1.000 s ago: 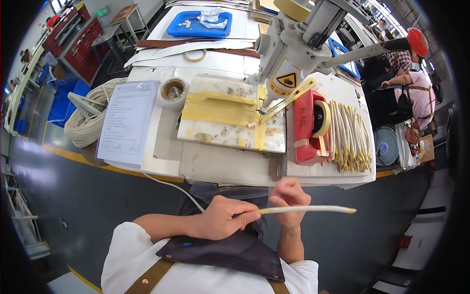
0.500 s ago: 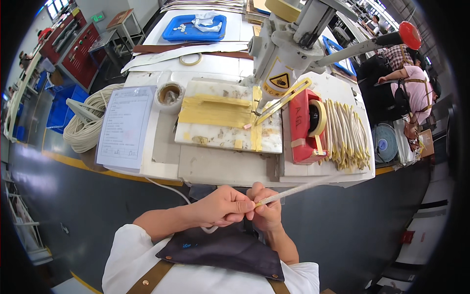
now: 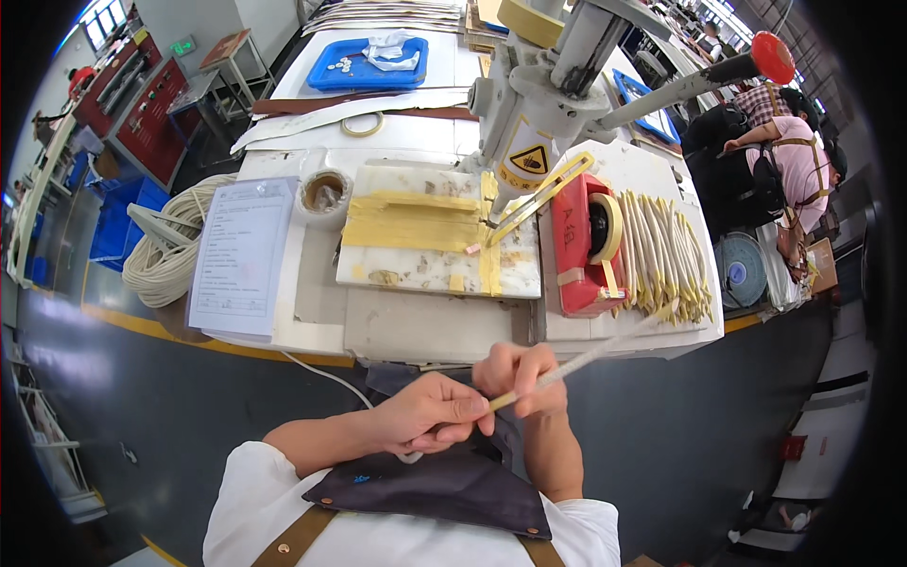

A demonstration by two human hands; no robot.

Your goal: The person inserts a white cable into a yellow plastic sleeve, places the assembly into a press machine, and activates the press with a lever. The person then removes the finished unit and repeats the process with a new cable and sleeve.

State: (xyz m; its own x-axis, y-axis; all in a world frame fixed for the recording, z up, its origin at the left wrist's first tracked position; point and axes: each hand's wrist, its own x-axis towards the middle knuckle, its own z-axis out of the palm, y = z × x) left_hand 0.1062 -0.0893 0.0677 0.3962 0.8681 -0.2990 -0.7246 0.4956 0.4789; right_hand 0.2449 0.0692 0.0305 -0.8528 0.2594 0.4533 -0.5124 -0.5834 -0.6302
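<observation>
In front of my apron, my left hand (image 3: pixel 433 413) is closed, pinching a white cord (image 3: pixel 597 355) at a yellow-taped stretch (image 3: pixel 503 402) between thumb and fingers. The cord's far part slants up to the right, with its tip over the bundle of cords. My right hand (image 3: pixel 522 376), slightly blurred, has its fingers curled round the cord just beyond the yellow tape. More white cord (image 3: pixel 326 372) runs from the table's front edge down behind my left forearm, and a short piece shows under my left hand.
Across the table stand a marble block (image 3: pixel 378 269) with yellow tape, a grey hand press (image 3: pixel 539 104) with a red-knobbed lever (image 3: pixel 773 59), a red tape dispenser (image 3: pixel 570 227) and several yellow-ended cords (image 3: pixel 661 250). Left are a paper sheet (image 3: pixel 241 250) and a coil of rope (image 3: pixel 156 274).
My right hand has shifted up and slightly right along the cord, away from my left fingers. More of the yellow-taped stretch now shows between the hands.
</observation>
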